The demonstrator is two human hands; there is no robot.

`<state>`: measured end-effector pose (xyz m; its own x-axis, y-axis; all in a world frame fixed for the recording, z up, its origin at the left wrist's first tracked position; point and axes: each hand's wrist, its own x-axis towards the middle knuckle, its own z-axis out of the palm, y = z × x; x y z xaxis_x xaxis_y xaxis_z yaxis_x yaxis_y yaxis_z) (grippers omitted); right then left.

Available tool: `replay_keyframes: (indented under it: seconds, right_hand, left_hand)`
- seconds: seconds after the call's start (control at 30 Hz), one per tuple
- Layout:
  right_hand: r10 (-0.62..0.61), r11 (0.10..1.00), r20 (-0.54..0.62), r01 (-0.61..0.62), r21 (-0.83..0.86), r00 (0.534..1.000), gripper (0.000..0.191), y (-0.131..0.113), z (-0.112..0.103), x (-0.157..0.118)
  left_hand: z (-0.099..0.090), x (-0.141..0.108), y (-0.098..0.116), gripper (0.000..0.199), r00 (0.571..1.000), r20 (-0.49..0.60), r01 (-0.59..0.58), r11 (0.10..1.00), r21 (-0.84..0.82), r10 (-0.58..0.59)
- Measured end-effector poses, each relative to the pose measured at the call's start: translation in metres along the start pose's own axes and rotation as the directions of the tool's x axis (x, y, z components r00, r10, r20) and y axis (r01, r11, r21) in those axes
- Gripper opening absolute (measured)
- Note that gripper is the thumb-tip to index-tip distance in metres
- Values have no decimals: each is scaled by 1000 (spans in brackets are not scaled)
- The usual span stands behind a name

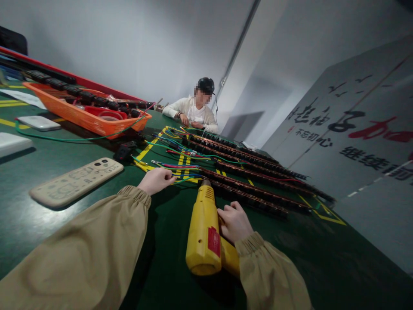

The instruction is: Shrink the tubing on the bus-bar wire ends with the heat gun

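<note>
My right hand (237, 222) is wrapped round the handle of a yellow heat gun (204, 232) with a red label. The gun's nozzle points away from me, at the near end of a long dark bar wound with copper (248, 192). Coloured wires (187, 178), green, yellow and blue, run from that bar end to my left hand (157, 181), which is closed on them. My left fingertips are partly hidden. More copper-wound bars (254, 165) lie side by side beyond, with loose wire ends toward the left.
An orange basket (111, 129) holding dark parts stands at the back left, a green wire trailing from it. A patterned phone case (77, 181), a white box (13, 144) and a small black block (125, 150) lie on the green table. Across it sits a person (196, 110), hands at wires.
</note>
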<state>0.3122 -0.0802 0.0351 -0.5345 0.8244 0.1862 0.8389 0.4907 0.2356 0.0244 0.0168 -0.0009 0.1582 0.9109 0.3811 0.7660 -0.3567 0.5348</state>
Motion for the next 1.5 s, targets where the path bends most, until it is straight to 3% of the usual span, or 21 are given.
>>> replay_keyframes:
  seconds: [0.17,0.3,0.5,0.73,0.93,1.13,1.5]
  right_hand:
    - [-22,1000,-13,22,-11,1000,9,-3,-2,1]
    - [-31,999,-11,31,-9,999,9,-5,-5,2]
    - [-31,999,0,31,-12,1000,7,-5,-3,3]
    - [-44,999,-34,43,-23,998,10,-4,-1,3]
    - [-38,999,-20,38,-13,999,10,-11,-3,12]
    - [-61,998,-5,60,-19,998,12,-21,-5,27]
    - [-121,992,40,122,-22,992,13,-43,-6,54]
  left_hand:
    - [2,2,-2,22,986,-77,-138,984,109,147]
    - [9,3,-6,31,995,-7,-97,991,95,98]
    - [13,6,-12,28,994,71,-90,986,142,80]
    - [5,3,0,30,981,-170,-59,983,175,90]
    - [2,3,2,30,965,-241,-95,994,62,107]
    - [5,4,-2,31,969,-231,-97,995,-30,87]
    - [3,2,0,35,969,-242,-21,966,-259,-44]
